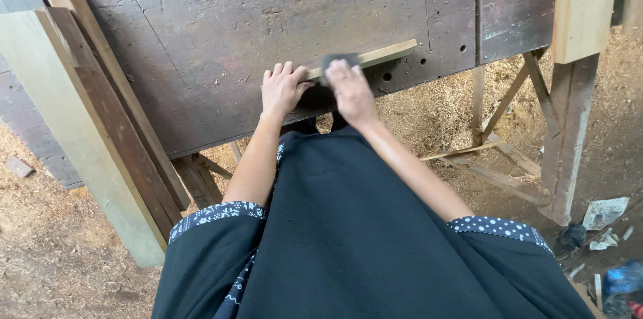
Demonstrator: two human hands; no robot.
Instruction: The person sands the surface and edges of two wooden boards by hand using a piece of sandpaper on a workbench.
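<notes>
Two hands: left (281,88) flat on strip (385,53) | right (349,85) gripping sanding pad (337,61) | planks (100,125) left

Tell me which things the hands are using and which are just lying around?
In use:
left hand pressing down the wood strip
right hand holding the dark sanding pad on the strip
workbench under the strip

Lying about:
planks leaning at the left
post at the right
sawdust on the ground
paper scraps
</notes>
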